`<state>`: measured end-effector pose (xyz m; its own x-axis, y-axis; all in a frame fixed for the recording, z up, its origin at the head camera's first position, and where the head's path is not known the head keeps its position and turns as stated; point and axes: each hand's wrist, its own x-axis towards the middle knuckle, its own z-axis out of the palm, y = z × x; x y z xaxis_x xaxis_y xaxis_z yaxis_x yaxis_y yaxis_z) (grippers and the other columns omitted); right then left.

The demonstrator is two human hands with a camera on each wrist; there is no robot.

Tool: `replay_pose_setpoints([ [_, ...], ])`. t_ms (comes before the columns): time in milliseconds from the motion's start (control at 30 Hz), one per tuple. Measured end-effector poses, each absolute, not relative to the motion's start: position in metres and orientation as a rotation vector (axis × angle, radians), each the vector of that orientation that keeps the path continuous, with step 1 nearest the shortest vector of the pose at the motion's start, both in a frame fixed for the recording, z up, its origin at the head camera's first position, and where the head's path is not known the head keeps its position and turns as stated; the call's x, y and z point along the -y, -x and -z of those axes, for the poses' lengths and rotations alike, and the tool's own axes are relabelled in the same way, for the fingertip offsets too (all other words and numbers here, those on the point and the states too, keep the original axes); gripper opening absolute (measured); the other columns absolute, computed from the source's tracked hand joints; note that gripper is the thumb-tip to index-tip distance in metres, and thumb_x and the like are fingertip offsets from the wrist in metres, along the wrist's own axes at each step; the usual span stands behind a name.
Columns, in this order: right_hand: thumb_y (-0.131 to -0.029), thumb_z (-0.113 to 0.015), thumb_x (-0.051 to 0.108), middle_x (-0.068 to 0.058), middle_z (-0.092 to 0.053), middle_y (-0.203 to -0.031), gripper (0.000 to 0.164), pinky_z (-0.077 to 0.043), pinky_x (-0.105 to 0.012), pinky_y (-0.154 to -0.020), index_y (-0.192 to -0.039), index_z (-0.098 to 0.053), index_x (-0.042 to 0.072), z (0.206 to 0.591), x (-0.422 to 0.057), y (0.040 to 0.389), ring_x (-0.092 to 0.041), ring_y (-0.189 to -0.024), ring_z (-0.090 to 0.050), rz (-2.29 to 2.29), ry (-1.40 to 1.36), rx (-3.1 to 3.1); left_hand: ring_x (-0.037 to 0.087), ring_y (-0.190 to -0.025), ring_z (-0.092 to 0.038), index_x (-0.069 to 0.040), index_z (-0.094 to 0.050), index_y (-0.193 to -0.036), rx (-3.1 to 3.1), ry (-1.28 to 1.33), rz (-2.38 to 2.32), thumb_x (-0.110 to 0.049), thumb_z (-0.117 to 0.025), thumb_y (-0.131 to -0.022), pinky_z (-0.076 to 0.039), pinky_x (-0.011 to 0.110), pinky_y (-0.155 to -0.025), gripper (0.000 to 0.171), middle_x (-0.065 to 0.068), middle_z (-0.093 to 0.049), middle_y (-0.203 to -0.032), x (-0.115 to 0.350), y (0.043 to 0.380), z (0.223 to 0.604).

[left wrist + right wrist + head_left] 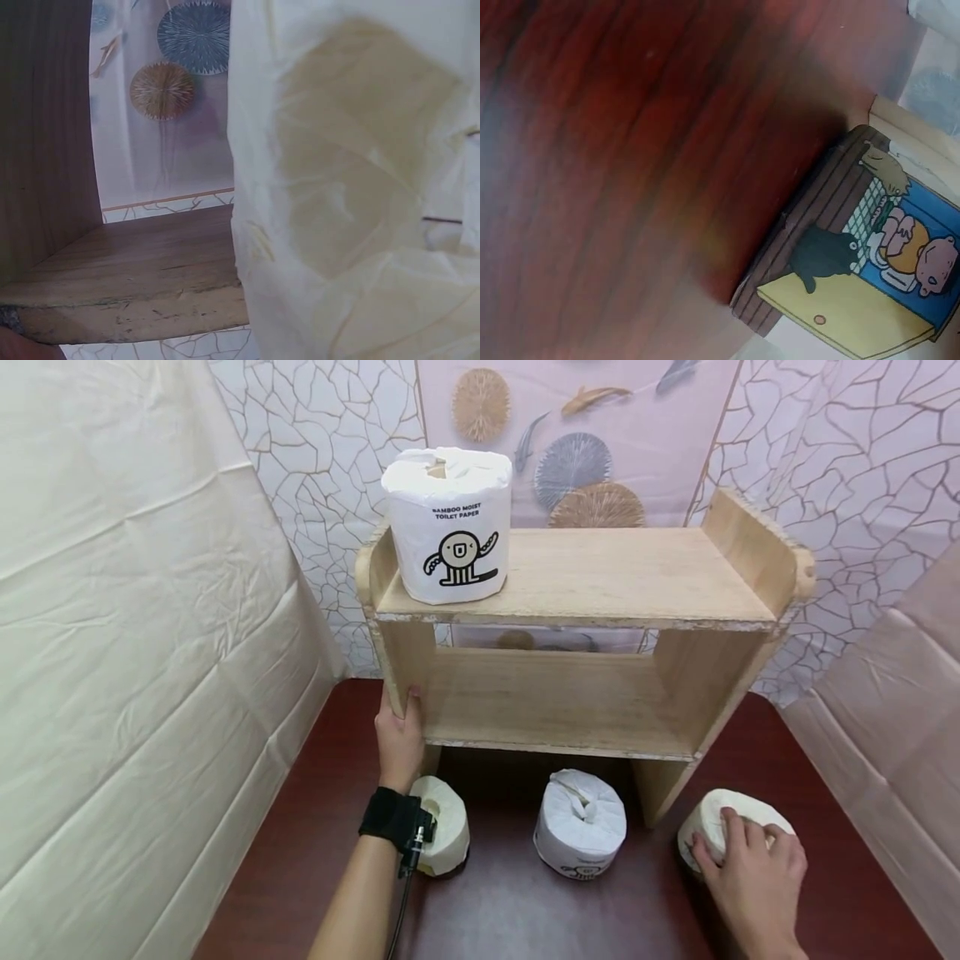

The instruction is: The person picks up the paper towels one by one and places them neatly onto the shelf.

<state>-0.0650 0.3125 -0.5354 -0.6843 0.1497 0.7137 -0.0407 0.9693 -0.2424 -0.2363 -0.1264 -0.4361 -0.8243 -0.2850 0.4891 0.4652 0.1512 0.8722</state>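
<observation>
My left hand (400, 739) grips the lower left side panel of a small wooden shelf (555, 702). Beneath that wrist, a cream-wrapped toilet paper roll (448, 827) stands on the table; its wrapper (337, 187) fills much of the left wrist view, hiding part of the shelf. Over at the right, my right hand (761, 877) holds another toilet paper roll (708, 818) from above, thumb on its side and fingers bent over its top. The right wrist view shows this roll's printed cartoon side (900, 300) close to the table.
One white-wrapped toilet paper roll (453, 531) stands on the shelf's top board at the left. Another white roll (581, 822) is on the dark red table (510, 918) in front of the shelf. Fabric walls (150, 652) enclose the sides, with a patterned curtain (840, 468) behind.
</observation>
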Motion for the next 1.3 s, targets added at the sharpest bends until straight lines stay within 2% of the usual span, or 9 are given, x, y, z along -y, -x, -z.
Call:
replay_pose_setpoints([
  [233,-0.083,-0.066,0.034,-0.032,-0.064,-0.096,0.052,-0.030,-0.073,-0.090,-0.118,-0.061,-0.004,0.526,-0.313,0.065,-0.057,-0.101,-0.045,-0.368,0.075,2.359,0.028,-0.122,-0.065,-0.012,-0.051,-0.155,1.862,0.190,1.700,-0.031,-0.060,-0.110,-0.054,0.055,-0.097,0.050,0.018,-0.064,-0.143,0.127,0.239,0.437],
  [400,-0.082,-0.073,0.026,-0.030,-0.066,-0.096,0.046,-0.031,-0.072,-0.090,-0.115,-0.060,-0.003,0.524,-0.313,0.061,-0.056,-0.100,-0.046,-0.384,0.102,2.410,0.029,-0.119,-0.066,-0.013,-0.050,-0.155,1.890,0.159,1.714,-0.036,-0.061,-0.109,-0.055,0.055,-0.095,0.053,0.017,-0.064,-0.143,0.126,0.237,0.439],
  [600,-0.080,-0.075,0.022,-0.028,-0.068,-0.099,0.045,-0.030,-0.070,-0.093,-0.115,-0.062,-0.002,0.523,-0.317,0.048,-0.054,-0.103,-0.047,-0.428,0.141,2.453,0.027,-0.108,-0.066,-0.013,-0.055,-0.151,1.888,0.148,1.728,-0.031,-0.063,-0.108,-0.053,0.050,-0.092,0.048,0.018,-0.068,-0.133,0.121,0.237,0.444],
  [733,-0.079,-0.075,0.020,-0.027,-0.069,-0.102,0.044,-0.030,-0.069,-0.095,-0.115,-0.064,-0.003,0.521,-0.320,0.040,-0.052,-0.105,-0.049,-0.442,0.155,2.449,0.025,-0.110,-0.066,-0.013,-0.056,-0.151,1.895,0.158,1.720,-0.033,-0.064,-0.108,-0.053,0.048,-0.093,0.048,0.017,-0.069,-0.133,0.118,0.237,0.445],
  [967,-0.078,-0.074,0.019,-0.029,-0.070,-0.106,0.046,-0.029,-0.071,-0.101,-0.118,-0.065,-0.002,0.504,-0.323,0.040,-0.051,-0.108,-0.050,-0.442,0.097,2.414,0.023,-0.093,-0.063,-0.008,-0.058,-0.146,1.878,0.150,1.672,-0.034,-0.064,-0.108,-0.051,0.039,-0.081,0.047,0.020,-0.071,-0.118,0.120,0.237,0.442],
  [1100,-0.079,-0.074,0.019,-0.027,-0.071,-0.107,0.045,-0.028,-0.073,-0.103,-0.119,-0.066,0.000,0.487,-0.320,0.043,-0.047,-0.112,-0.051,-0.437,0.049,2.407,0.025,-0.101,-0.067,-0.008,-0.057,-0.148,1.877,0.138,1.652,-0.033,-0.063,-0.108,-0.054,0.041,-0.085,0.048,0.020,-0.071,-0.124,0.125,0.237,0.440],
  [1133,-0.079,-0.074,0.019,-0.027,-0.071,-0.106,0.045,-0.029,-0.072,-0.101,-0.119,-0.066,0.001,0.483,-0.320,0.043,-0.046,-0.111,-0.052,-0.431,0.035,2.407,0.026,-0.107,-0.068,-0.008,-0.056,-0.150,1.879,0.136,1.650,-0.033,-0.063,-0.108,-0.055,0.043,-0.087,0.049,0.020,-0.070,-0.129,0.125,0.237,0.439],
  [1300,-0.080,-0.074,0.017,-0.027,-0.070,-0.109,0.044,-0.029,-0.072,-0.097,-0.121,-0.066,0.003,0.463,-0.319,0.039,-0.045,-0.113,-0.052,-0.428,0.012,2.441,0.028,-0.117,-0.066,-0.008,-0.053,-0.152,1.879,0.144,1.675,-0.031,-0.062,-0.109,-0.055,0.052,-0.093,0.050,0.022,-0.067,-0.137,0.125,0.237,0.437],
])
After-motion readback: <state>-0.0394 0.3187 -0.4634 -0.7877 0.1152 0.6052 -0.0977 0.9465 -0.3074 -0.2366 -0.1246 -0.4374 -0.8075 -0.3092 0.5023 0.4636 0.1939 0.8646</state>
